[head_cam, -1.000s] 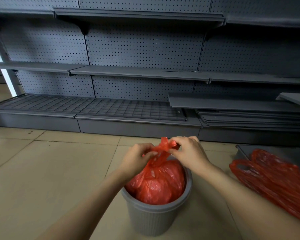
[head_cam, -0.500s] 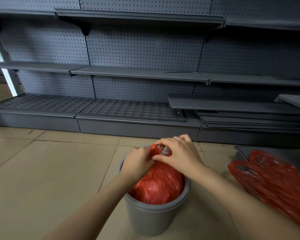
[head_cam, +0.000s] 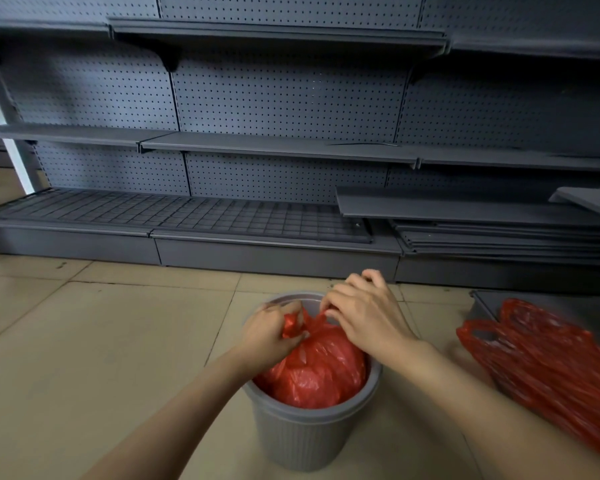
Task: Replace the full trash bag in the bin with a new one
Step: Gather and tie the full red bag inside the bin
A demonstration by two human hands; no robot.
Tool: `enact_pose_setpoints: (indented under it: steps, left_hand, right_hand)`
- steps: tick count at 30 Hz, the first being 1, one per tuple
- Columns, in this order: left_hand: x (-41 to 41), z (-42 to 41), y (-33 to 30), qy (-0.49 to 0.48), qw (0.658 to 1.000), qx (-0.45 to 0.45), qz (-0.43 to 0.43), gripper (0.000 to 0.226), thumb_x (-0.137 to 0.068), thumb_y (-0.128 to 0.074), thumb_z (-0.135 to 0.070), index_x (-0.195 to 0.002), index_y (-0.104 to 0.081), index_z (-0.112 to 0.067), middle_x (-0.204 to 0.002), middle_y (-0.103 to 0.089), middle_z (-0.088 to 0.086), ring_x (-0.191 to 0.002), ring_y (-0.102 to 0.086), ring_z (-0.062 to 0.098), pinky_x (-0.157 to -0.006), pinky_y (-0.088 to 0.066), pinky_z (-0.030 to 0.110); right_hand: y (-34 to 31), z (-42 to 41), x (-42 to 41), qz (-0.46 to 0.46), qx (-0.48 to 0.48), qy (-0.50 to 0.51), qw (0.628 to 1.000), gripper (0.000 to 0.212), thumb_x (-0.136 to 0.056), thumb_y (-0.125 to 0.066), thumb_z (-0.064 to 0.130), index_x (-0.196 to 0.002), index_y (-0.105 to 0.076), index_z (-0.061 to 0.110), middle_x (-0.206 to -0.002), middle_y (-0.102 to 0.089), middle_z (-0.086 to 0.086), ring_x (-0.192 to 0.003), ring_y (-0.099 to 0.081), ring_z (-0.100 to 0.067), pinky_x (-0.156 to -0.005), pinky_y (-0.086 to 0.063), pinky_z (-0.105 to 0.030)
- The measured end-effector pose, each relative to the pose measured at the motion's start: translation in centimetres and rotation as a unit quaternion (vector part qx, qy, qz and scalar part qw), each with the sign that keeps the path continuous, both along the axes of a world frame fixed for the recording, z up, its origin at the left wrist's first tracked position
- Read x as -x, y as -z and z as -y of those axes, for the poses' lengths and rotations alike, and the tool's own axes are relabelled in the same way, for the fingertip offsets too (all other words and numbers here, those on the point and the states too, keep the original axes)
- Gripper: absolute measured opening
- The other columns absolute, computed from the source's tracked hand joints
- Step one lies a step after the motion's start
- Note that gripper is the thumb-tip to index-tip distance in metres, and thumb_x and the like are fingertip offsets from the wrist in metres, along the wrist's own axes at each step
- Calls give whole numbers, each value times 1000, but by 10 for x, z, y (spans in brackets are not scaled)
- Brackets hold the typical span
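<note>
1. Full bag [head_cam: 317, 370], red plastic, sits inside bin [head_cam: 305, 438], bulging about level w/ the rim; its top is gathered into a twisted neck near the far side of the bin.
2. Bin is grey, ribbed, upright on floor [head_cam: 84, 358]. Open tile to the left and in front; far rim is near the shelf base [head_cam: 274, 258] but apart from it.
3. Left hand [head_cam: 272, 336] is curled closed on the left tail of the neck, knuckles over the bin's left rim. A bit blurred at the fingertips.
4. Right hand [head_cam: 364, 315] lies over the right side of the neck, fingers [head_cam: 336, 303] bent down, pinching red plastic at the tips. Both hands are touching the bag, close together, the neck between them.
5. Spare bags [head_cam: 541, 368], also red, lie flat on the floor to the right of the bin, near the right forearm but apart from the bin. Their far end laps onto a dark tray [head_cam: 485, 301]. That side is tighter for moving.
6. Behind: grey pegboard shelving, wire deck low on the left, loose shelf boards [head_cam: 499, 233] stacked low on the right.
7. Vs 1 s ago: neck was pulled up above the rim w/ hands higher; now hands are lower, at rim level, and the neck is pressed down onto the bag. Bin and spare bags unchanged.
</note>
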State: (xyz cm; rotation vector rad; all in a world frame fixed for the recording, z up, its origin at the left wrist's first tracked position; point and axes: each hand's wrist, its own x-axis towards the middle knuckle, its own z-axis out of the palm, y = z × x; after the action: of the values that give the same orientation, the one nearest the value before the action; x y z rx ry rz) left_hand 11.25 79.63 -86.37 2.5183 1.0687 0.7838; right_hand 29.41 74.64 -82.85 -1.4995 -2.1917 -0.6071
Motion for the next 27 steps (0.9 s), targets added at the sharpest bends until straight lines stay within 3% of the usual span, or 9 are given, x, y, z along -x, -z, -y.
enact_pose_setpoints:
  steps: [3, 7, 9, 12, 17, 23, 25, 27]
  left_hand:
    - [-2, -2, 2, 2, 1000, -5, -22, 19, -77, -60, -35, -86, -57, -19, -89, -66, -3, -88, -59, 20, -79, -42, 31]
    - [-9, 0, 8, -66, 994, 76, 40, 13, -78, -69, -33, -84, -64, -22, -87, -67, -10, -82, -58, 9, -76, -45, 26]
    - [-10, -3, 11, -119, 981, 126, 82, 16, -75, -72, -32, -83, -69, -20, -86, -70, -5, -81, -63, 13, -78, -50, 34]
    - [-10, -5, 10, -143, 973, 148, 102, 16, -69, -78, -30, -75, -68, -19, -81, -72, 0, -79, -65, 17, -77, -51, 39]
    - [-10, 4, 5, -102, 973, 172, 114, 22, -71, -78, -29, -63, -57, -31, -76, -70, -6, -74, -65, 10, -75, -52, 34]
    - [-5, 7, 3, -42, 969, 214, 112, 21, -71, -78, -30, -62, -59, -30, -73, -69, -7, -74, -64, 7, -75, -51, 30]
    - [-3, 8, 5, -26, 979, 185, 81, 14, -74, -74, -35, -71, -62, -28, -80, -70, -7, -79, -64, 7, -79, -51, 32]
    - [-1, 7, 7, 2, 999, 35, 9, 15, -75, -70, -34, -82, -63, -22, -85, -69, -4, -85, -63, 14, -86, -46, 34]
  right_hand:
    - [1, -4, 2, 6, -22, 3, 1000, 8, -76, -72, 25, -78, -65, 27, -78, -66, 11, -78, -56, -17, -88, -28, -34]
    - [4, -2, 5, 5, -62, 6, 998, 14, -76, -70, 23, -89, -65, 27, -94, -64, 8, -93, -55, -16, -92, -28, -34]
    - [5, 2, 8, 22, -81, 10, 996, 23, -79, -65, 29, -102, -62, 27, -102, -60, 7, -96, -50, -15, -89, -29, -32]
    - [12, 3, 9, 33, -72, 9, 997, 24, -82, -63, 35, -105, -63, 26, -96, -63, 7, -89, -52, -16, -81, -29, -31]
    - [24, 2, 7, 3, 3, 11, 1000, 30, -85, -47, 39, -106, -66, 29, -91, -68, 10, -86, -58, -15, -82, -29, -30]
    - [32, -1, 12, -23, 56, -5, 998, 19, -80, -56, 32, -93, -71, 30, -80, -70, 10, -76, -59, -15, -75, -27, -28]
    - [33, -5, 13, -48, 66, -2, 997, 12, -74, -65, 27, -84, -71, 29, -75, -70, 10, -73, -60, -17, -74, -27, -28]
    - [35, -8, 14, -77, 81, 8, 994, 11, -70, -70, 23, -80, -71, 27, -73, -71, 8, -72, -61, -19, -74, -28, -27]
